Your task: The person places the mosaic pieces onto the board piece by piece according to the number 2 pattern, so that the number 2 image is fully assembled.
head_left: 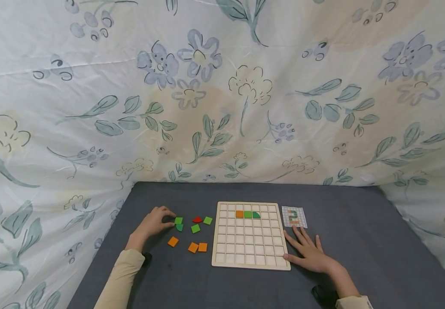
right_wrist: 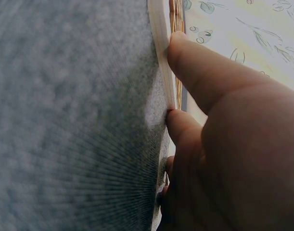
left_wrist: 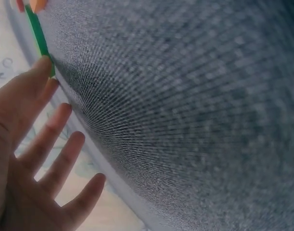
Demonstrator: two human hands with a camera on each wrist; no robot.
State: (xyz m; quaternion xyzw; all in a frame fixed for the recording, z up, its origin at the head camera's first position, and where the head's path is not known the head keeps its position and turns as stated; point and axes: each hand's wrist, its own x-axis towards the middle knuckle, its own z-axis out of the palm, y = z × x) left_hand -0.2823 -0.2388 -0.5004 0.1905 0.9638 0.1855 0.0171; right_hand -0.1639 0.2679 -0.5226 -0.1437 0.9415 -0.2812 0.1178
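My left hand [head_left: 154,222] is at the left of the loose tiles, its thumb and index finger at a green square tile [head_left: 178,220], which they appear to pinch by its left end. Directly below that tile, a dark green quarter-round tile [head_left: 179,228] touches or nearly touches it. In the left wrist view the thumb meets a green tile edge [left_wrist: 38,33], the other fingers spread. My right hand [head_left: 310,253] lies with fingers spread, thumb and index finger against the right edge of a wooden grid board [head_left: 249,246]. Its middle fingertips reach a pattern card [head_left: 301,210].
An orange square [head_left: 239,213], a green square [head_left: 248,214] and a dark green quarter-round [head_left: 256,215] sit in a row on the board. Left of it lie a red tile [head_left: 197,219], more green squares [head_left: 207,220] and orange squares [head_left: 173,241] on the grey cloth.
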